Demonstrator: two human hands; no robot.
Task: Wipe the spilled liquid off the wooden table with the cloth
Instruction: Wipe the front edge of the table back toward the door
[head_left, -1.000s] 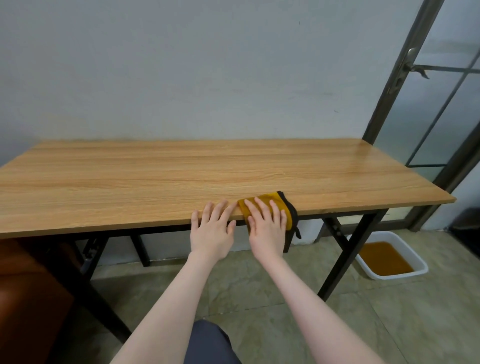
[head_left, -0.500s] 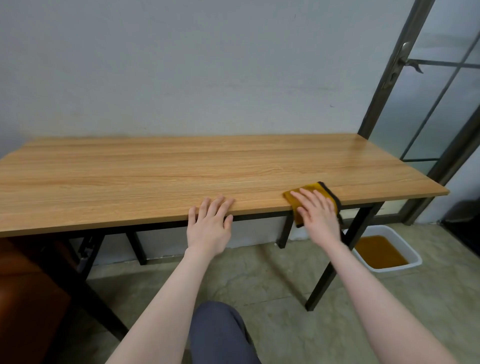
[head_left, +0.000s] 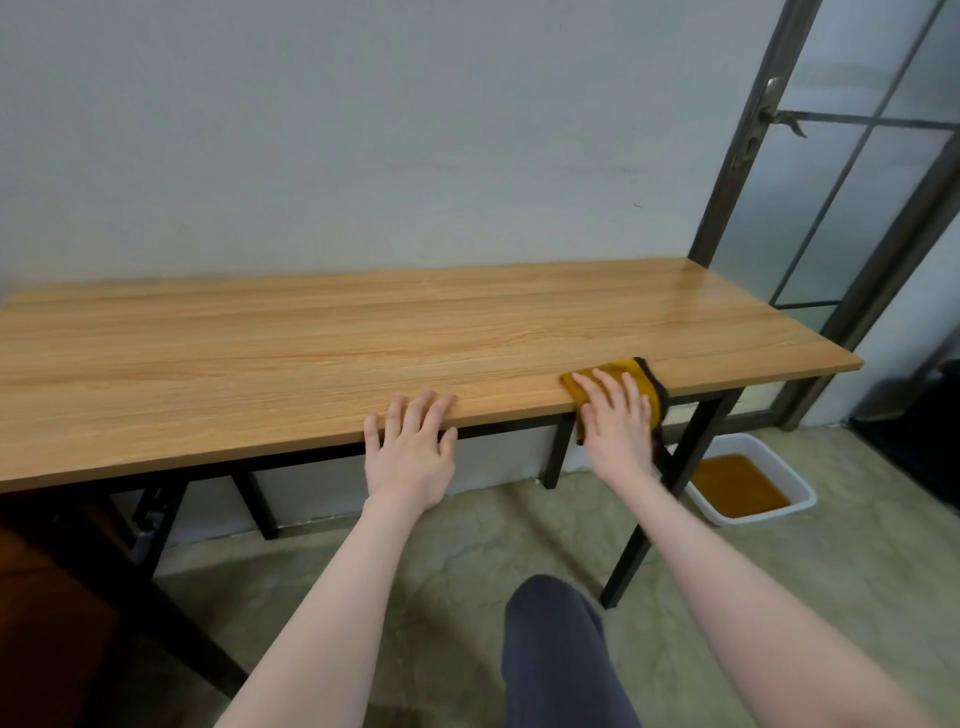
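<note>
My right hand, fingers flat on the yellow cloth, has swept it rightward along the surface's near edge towards the right corner, left hand resting open there, and no wetness seems left.
</note>
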